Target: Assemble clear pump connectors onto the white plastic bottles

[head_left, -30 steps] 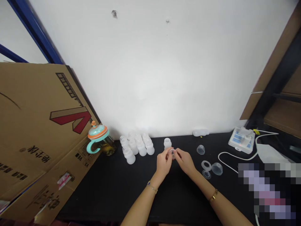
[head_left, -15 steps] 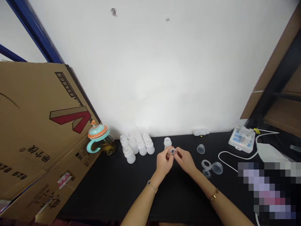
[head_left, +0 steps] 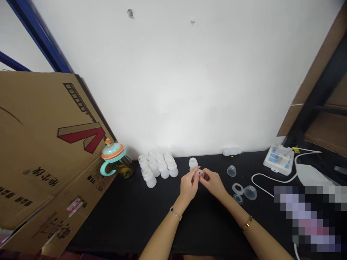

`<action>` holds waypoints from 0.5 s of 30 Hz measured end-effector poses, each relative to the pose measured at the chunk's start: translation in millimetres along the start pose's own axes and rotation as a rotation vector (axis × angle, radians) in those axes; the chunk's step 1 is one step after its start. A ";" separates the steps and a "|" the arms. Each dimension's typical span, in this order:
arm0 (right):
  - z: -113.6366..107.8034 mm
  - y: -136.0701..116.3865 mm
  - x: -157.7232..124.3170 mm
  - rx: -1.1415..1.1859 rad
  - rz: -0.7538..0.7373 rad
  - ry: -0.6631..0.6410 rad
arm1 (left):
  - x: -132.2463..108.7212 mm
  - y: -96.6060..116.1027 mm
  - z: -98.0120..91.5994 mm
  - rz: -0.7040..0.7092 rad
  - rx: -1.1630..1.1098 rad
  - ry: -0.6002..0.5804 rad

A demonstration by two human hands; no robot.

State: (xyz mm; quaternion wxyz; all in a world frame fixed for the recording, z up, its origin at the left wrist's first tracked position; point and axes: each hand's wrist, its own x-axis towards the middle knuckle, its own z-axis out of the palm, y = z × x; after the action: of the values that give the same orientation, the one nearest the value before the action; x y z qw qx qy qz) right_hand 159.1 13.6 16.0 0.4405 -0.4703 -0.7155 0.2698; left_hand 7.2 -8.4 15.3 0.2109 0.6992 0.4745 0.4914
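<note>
Between my two hands is a small white bottle collar ring (head_left: 200,173), partly hidden by my fingers. My left hand (head_left: 189,185) pinches its left side, the index finger lying over the top. On the right edge, my right hand (head_left: 213,183) grips with thumb and fingertips. Just behind my left fingers stands a white baby bottle (head_left: 193,163) with its neck uncovered. To the right lie a clear dome cap (head_left: 231,170), a second dome cap (head_left: 250,193), a loose collar ring (head_left: 238,189) and a small translucent part (head_left: 238,199), perhaps a nipple.
Several capped white bottles (head_left: 162,168) stand grouped at left, near a teal-lidded jug (head_left: 115,159) and a large cardboard box (head_left: 35,144). A white-blue plastic case (head_left: 279,160), a cable (head_left: 260,176) and a whitish object (head_left: 231,151) are at right, on the black table (head_left: 130,224).
The collar ring has tilted between my fingers, so its rim rather than its open centre faces me. My left index finger has lifted slightly; both arms stay in place.
</note>
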 end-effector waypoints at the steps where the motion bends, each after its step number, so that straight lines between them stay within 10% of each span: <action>1: -0.5 0.4 1.4 0.047 0.024 -0.012 | 0.2 -0.1 0.0 0.007 0.018 0.004; 15: -12.5 0.6 9.7 1.012 0.580 -0.329 | 2.6 -1.2 -0.3 0.131 0.341 0.009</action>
State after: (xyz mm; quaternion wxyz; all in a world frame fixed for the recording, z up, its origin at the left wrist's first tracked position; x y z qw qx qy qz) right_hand 168.8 22.4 25.0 0.4015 -0.3305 -0.3996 0.7549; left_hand 6.5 -5.6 15.7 0.0545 0.7521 0.5053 0.4196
